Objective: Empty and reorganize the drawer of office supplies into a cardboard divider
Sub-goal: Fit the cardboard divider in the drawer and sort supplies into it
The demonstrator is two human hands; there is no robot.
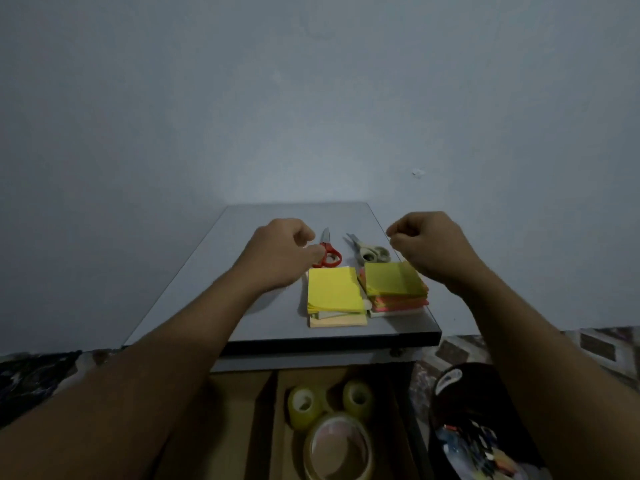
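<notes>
On the grey table top (204,292) lie red-handled scissors (329,255) and grey-handled scissors (371,252), blades pointing away. In front of them sit two stacks of sticky notes, the left stack (334,289) yellow on top, the right stack (394,282) yellow over pink. My left hand (280,251) hovers with curled fingers, its index tip at the red handle. My right hand (429,244) is curled, holding nothing visible, just right of the grey scissors. Below, the cardboard divider (273,403) in the open drawer holds two small tape rolls (304,405) and a large tape roll (337,448).
A black pouch (478,410) with several small items stands on the patterned floor to the right of the drawer. A plain wall rises behind the table. My left forearm hides the divider's left compartment.
</notes>
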